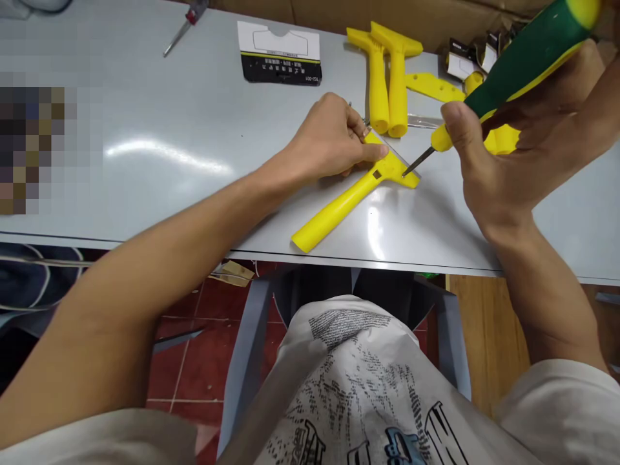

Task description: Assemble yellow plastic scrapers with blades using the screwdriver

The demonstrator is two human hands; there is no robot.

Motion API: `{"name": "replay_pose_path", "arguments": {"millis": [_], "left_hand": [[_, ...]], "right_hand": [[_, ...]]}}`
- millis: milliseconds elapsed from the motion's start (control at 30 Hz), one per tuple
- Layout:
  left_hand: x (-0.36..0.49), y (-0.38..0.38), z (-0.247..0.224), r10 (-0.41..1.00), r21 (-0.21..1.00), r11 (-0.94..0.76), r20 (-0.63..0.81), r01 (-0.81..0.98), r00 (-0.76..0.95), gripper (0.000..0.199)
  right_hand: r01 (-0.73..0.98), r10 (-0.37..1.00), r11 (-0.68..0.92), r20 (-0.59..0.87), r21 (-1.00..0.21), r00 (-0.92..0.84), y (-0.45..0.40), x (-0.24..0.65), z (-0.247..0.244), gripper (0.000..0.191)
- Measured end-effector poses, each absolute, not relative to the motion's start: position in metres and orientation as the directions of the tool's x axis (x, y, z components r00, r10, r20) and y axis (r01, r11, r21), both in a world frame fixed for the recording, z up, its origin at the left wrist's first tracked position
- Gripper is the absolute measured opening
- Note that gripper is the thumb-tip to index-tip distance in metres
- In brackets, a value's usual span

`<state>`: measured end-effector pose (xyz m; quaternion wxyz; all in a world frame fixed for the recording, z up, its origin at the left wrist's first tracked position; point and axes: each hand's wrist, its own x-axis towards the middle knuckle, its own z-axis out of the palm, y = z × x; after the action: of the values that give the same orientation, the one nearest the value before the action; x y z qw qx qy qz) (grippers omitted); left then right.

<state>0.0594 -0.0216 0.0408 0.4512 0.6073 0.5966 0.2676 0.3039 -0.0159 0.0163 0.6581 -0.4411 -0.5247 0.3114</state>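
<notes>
A yellow scraper [339, 205] lies on the table near its front edge, its handle pointing toward me and to the left. My left hand [334, 139] grips the far end of the scraper's head between thumb and fingers. A thin metal blade edge shows along the head. My right hand [523, 148] holds a green and yellow screwdriver [527, 58] at a slant. Its tip meets the near right end of the scraper's head. Whether a screw sits under the tip is too small to tell.
Two yellow scraper bodies [398, 90] lie behind my hands, beside a flat yellow plate [431, 85]. A black and white card package [279, 55] lies at the back. A red-handled screwdriver [181, 29] is at the back left. Small packages [462, 61] are at the back right.
</notes>
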Motion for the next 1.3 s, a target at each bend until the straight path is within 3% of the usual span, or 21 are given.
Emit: {"name": "replay_pose_path", "arguments": {"millis": [67, 167, 233, 333, 533, 600, 767, 967, 1200, 1300], "left_hand": [[0.063, -0.023, 0.044, 0.965, 0.857, 0.145, -0.232, 0.495, 0.119, 0.037], [0.066, -0.026, 0.047, 0.965, 0.836, 0.184, -0.255, 0.518, 0.068, 0.036], [0.067, -0.027, 0.047, 0.965, 0.83, 0.195, -0.259, 0.523, 0.051, 0.037], [0.066, -0.027, 0.045, 0.963, 0.818, 0.194, -0.264, 0.542, 0.053, 0.039], [0.069, -0.029, 0.047, 0.963, 0.79, 0.196, -0.266, 0.581, 0.036, 0.032], [0.071, -0.031, 0.05, 0.963, 0.791, 0.207, -0.268, 0.576, 0.022, 0.03], [0.073, -0.032, 0.051, 0.965, 0.799, 0.2, -0.259, 0.567, 0.025, 0.031], [0.068, -0.028, 0.044, 0.97, 0.809, 0.174, -0.238, 0.562, 0.042, 0.035], [0.063, -0.027, 0.04, 0.971, 0.803, 0.15, -0.23, 0.577, 0.068, 0.046], [0.064, -0.026, 0.041, 0.966, 0.807, 0.181, -0.254, 0.563, 0.053, 0.048]], "right_hand": [[0.096, 0.755, 0.594, 0.594, -0.799, 0.277, -0.009, 0.304, 0.015, 0.054], [0.198, 0.395, 0.901, 0.919, -0.387, 0.001, 0.001, 0.309, 0.017, 0.056], [0.105, 0.32, 0.946, 0.933, -0.306, -0.166, 0.008, 0.313, 0.018, 0.057], [0.065, 0.388, 0.922, 0.901, -0.382, -0.197, 0.016, 0.317, 0.016, 0.04], [0.031, 0.636, 0.764, 0.744, -0.644, -0.206, 0.017, 0.312, 0.006, 0.071], [0.064, 0.623, 0.776, 0.746, -0.627, -0.235, 0.019, 0.311, 0.004, 0.072], [-0.027, 0.472, 0.872, 0.854, -0.489, -0.219, 0.027, 0.31, -0.003, 0.044], [-0.066, 0.524, 0.823, 0.798, -0.565, -0.297, 0.019, 0.315, 0.004, 0.039], [-0.158, 0.423, 0.868, 0.868, -0.471, -0.26, 0.016, 0.305, 0.0, 0.034], [-0.12, 0.529, 0.8, 0.785, -0.588, -0.322, 0.015, 0.307, 0.006, 0.041]]}}
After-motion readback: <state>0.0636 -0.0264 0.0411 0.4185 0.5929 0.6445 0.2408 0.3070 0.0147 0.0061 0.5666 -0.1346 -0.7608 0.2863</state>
